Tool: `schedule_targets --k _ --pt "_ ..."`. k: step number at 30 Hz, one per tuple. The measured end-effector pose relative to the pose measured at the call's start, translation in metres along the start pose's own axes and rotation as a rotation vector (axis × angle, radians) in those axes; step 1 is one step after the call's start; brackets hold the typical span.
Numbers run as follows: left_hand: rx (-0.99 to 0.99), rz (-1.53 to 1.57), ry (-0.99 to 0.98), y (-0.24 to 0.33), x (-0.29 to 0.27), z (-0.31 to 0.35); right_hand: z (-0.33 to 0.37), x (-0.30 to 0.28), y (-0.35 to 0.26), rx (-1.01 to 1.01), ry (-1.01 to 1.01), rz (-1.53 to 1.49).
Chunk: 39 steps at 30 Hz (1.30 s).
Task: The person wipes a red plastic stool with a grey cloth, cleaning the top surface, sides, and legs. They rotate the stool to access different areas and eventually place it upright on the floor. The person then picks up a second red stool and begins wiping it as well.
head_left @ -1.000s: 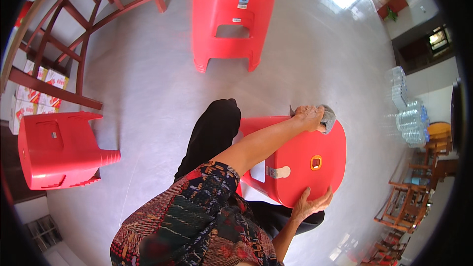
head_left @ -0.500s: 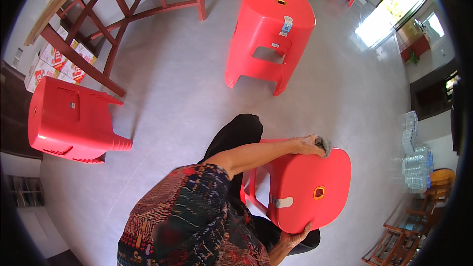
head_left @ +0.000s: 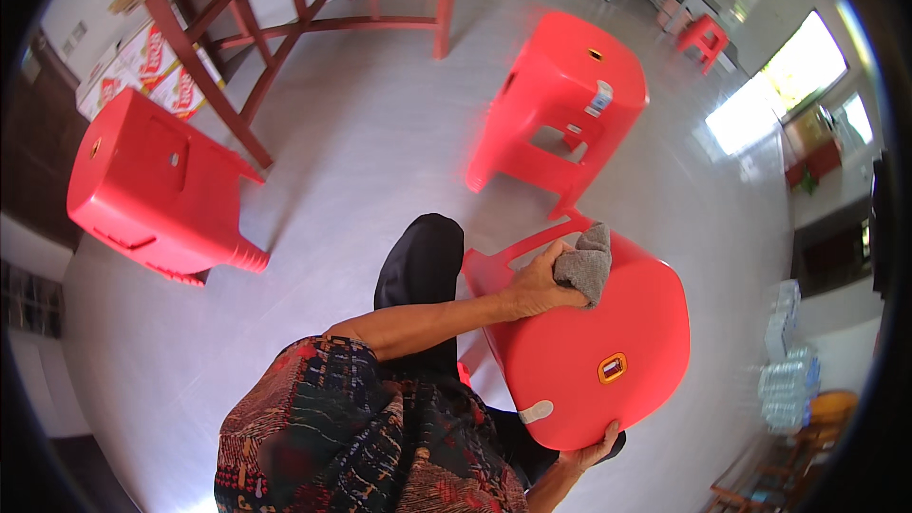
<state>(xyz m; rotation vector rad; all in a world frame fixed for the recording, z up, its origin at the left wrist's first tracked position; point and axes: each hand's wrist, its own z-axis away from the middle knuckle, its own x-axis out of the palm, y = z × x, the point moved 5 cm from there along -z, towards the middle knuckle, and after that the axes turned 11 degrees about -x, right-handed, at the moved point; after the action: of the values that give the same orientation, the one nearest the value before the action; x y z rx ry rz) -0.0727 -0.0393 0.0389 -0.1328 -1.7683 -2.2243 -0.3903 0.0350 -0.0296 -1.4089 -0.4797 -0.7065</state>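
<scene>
A red plastic stool [head_left: 570, 361] stands tilted in front of me, its seat with a yellow-rimmed hole facing up and its legs toward the upper left. My left hand [head_left: 543, 287] is closed around a folded grey cloth [head_left: 585, 266], which lies against the seat's far edge. At the near edge of the same seat, my right hand [head_left: 594, 446] grips the rim, thumb on top. A pale sticker [head_left: 537, 411] shows on the seat's lower left edge. My bent knees in black trousers are on either side of the stool.
Another red stool [head_left: 579, 85] stands upright ahead. More red stools, stacked together [head_left: 157, 185], lie on their side at left, near a wooden table [head_left: 261, 38] and printed cartons [head_left: 152, 71]. Packs of clear bottles [head_left: 788, 385] and wooden furniture [head_left: 817, 446] are at right.
My left hand has drawn the cloth back toward me along the seat's far edge. The held stool has turned a little. The whole view has shifted, while my right hand keeps its grip.
</scene>
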Motion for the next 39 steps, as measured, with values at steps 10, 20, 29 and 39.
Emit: schedule_targets --k 10,20,29,39 --pt "0.128 0.192 0.338 0.039 -0.132 0.053 -0.036 0.132 0.069 0.207 -0.244 0.129" --pt "0.054 0.297 0.682 0.052 -0.263 0.085 -0.079 0.243 0.166 0.365 -0.502 0.225" --pt "0.058 0.541 0.64 0.072 -0.344 0.048 -0.106 0.335 0.21 0.479 -0.591 0.329" --pt "0.178 0.687 0.514 0.108 -0.444 0.028 -0.06 0.402 0.26 0.579 -0.424 0.217"
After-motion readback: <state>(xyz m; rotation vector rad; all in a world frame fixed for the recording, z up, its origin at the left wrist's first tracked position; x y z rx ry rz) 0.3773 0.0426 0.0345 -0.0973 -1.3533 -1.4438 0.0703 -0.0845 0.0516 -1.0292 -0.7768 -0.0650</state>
